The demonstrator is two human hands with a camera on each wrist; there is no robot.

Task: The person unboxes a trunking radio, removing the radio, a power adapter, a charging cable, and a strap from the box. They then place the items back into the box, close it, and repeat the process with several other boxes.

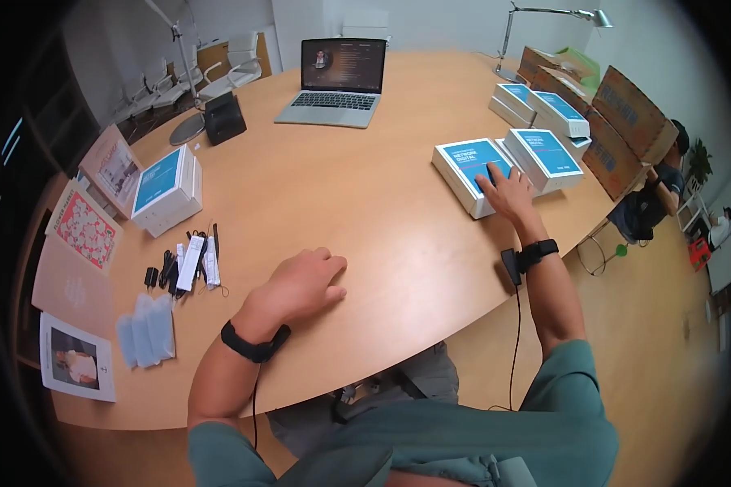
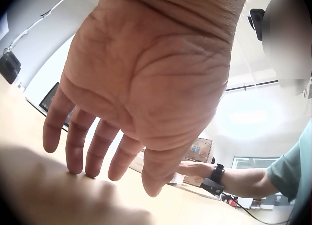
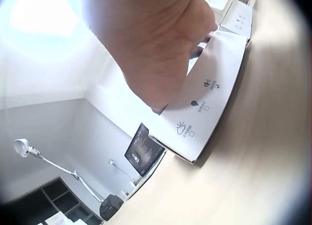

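Note:
My right hand rests on a white box with a blue top, its fingers spread over the printed lid near the right side. In the right wrist view the box's white side, printed with small icons, faces the camera, and the palm lies over its top edge. A second blue-topped box sits right beside it. Near the table's front middle, my left hand holds nothing. Its fingers hang loosely spread, fingertips close to the tabletop in the left wrist view.
A laptop stands open at the back. More blue-topped boxes and brown cartons fill the right side. On the left are stacked boxes, cables and white strips, pale blue packets and printed cards.

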